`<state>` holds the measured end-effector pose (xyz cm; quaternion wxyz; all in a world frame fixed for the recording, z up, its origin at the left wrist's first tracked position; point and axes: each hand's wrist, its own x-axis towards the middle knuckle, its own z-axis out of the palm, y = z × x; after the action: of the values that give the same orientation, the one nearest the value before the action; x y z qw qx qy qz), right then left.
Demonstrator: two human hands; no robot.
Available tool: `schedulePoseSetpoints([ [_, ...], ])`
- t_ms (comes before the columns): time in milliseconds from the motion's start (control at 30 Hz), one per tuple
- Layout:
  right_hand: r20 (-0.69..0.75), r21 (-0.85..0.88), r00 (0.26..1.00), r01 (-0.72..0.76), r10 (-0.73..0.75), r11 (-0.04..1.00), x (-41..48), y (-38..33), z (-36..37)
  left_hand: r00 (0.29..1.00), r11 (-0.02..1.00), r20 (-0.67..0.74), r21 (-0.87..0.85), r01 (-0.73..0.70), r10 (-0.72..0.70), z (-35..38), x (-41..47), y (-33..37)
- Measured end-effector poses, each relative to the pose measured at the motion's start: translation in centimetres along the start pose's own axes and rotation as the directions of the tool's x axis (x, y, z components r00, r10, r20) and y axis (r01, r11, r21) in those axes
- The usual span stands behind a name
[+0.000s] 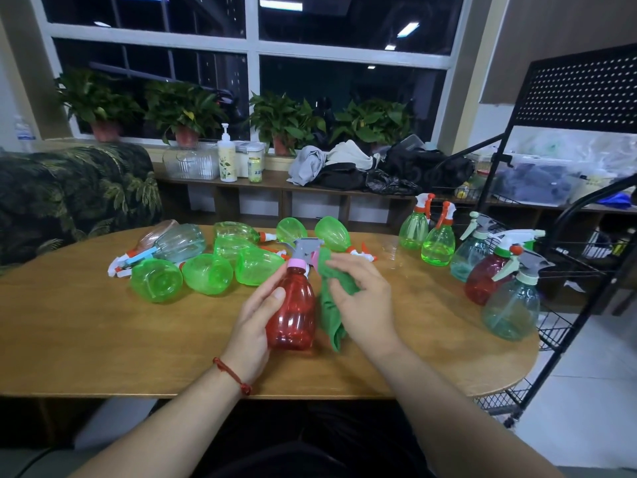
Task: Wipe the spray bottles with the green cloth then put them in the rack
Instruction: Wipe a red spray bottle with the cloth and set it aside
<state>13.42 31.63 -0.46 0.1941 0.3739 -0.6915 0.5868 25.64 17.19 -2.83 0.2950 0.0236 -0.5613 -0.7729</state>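
This is a lived-in lounge or office room, shown by a leaf-print sofa (69,194), potted plants (186,112) lining a large dark window (344,84), a low wooden shelf (272,183) heaped with clothes (327,163), and a black wire rack (586,91) at the oval wooden table's (103,322) right edge.

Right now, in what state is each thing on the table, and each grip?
Red bottle: upright, slightly tilted, cap on.
Left grip: holds the red bottle's body.
Cloth: bunched, hanging against the red bottle.
Right grip: holds the cloth.
Left bottles: lying on their sides.
Right bottles: five, standing upright.
Rack: standing at the right; no spray bottle seen in it.
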Motion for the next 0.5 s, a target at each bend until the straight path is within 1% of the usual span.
schedulePoseSetpoints([
  [67, -0.048, 0.095, 0.997, -0.055, 0.06, 0.994, 0.9, -0.6, -0.2, 1.0, 1.0, 0.021, 0.008, 0.011, -0.011, 0.1, -0.1, -0.1],
  [100, -0.031, 0.148, 0.994, -0.102, 0.108, 0.984, 1.1, -0.8, -0.1, 0.999, 1.0, 0.027, 0.004, 0.017, -0.017, 0.1, -0.1, 0.0],
  [200, 0.147, 0.27, 0.956, -0.287, 0.255, 0.919, 0.6, -1.3, 0.7, 1.0, 1.0, 0.009, -0.019, 0.016, -0.015, -0.2, -0.1, 0.0],
  [267, 0.237, 0.269, 0.924, -0.361, 0.302, 0.893, -0.3, -0.9, 0.7, 1.0, 1.0, 0.002, -0.018, 0.017, -0.017, -0.4, -0.1, 0.1],
  [367, 0.223, 0.222, 0.913, -0.389, 0.342, 0.894, -0.9, -0.4, 0.1, 0.999, 1.0, 0.034, 0.014, 0.014, -0.015, -0.4, -0.2, 0.0],
  [500, 0.214, 0.264, 0.898, -0.433, 0.386, 0.862, -1.4, -0.2, -0.6, 0.996, 0.999, 0.092, 0.05, -0.005, 0.001, -0.3, -0.5, -0.2],
])
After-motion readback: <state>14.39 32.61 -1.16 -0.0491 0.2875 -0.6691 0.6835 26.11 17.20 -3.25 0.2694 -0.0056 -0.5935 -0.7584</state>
